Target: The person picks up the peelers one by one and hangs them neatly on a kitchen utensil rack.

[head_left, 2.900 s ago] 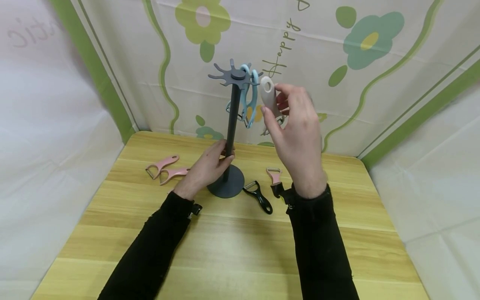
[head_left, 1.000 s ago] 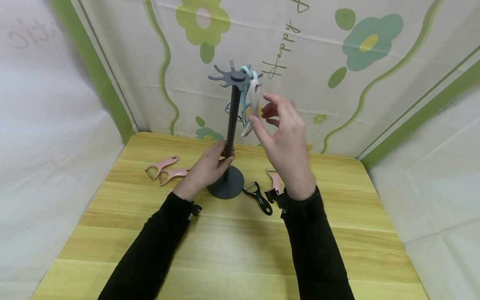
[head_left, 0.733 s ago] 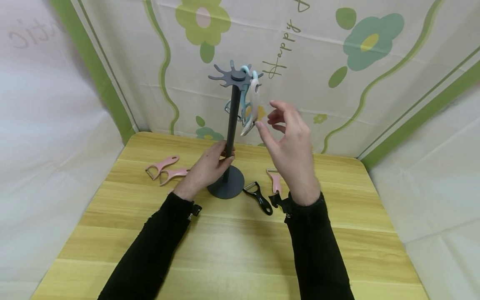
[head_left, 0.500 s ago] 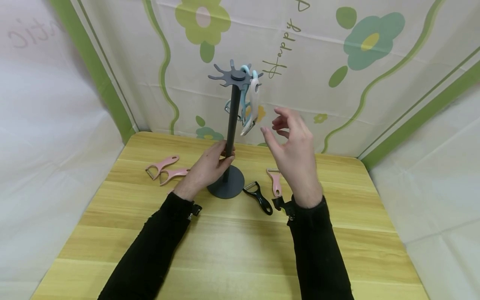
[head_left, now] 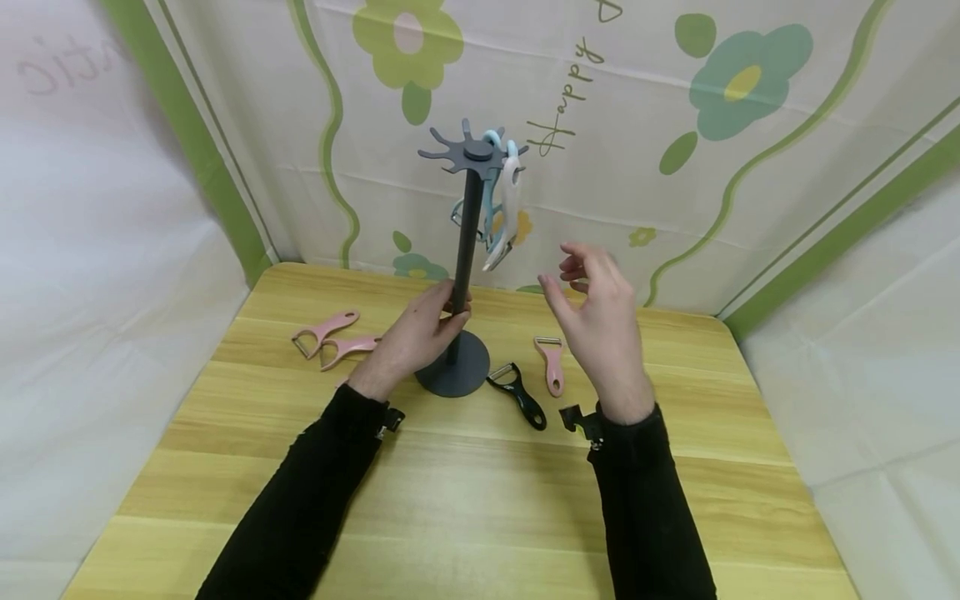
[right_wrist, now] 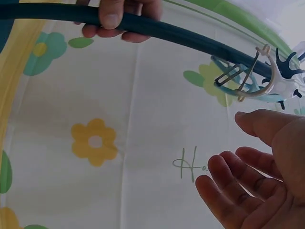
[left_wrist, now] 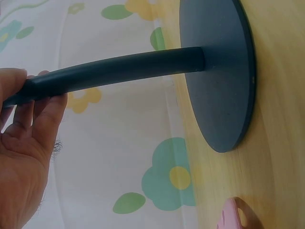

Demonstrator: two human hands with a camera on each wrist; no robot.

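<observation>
Pale fabric printed with flowers, green leaves and "Happy" lettering forms the backdrop [head_left: 600, 200], and below it a wood-grain worktop [head_left: 450, 517] fills the lower part of the head view. Near the centre stands a dark stand [head_left: 468, 233], upright on its round base, with hooks spreading from its top in the upper centre. On the right-hand side of those hooks hang light blue peelers [head_left: 488, 193] and a white peeler [head_left: 511, 200]. At centre, the left hand [head_left: 408, 337] has its grip closed around the lower pole, thumb and fingers curled on it. Right of centre, the right hand [head_left: 600, 317] is in the air, its grip parted and holding nothing, near the white peeler but apart from it. Two pink peelers [head_left: 337, 321] lie at centre left; a black peeler [head_left: 531, 409] and another pink peeler [head_left: 553, 372] lie right of the base.
</observation>
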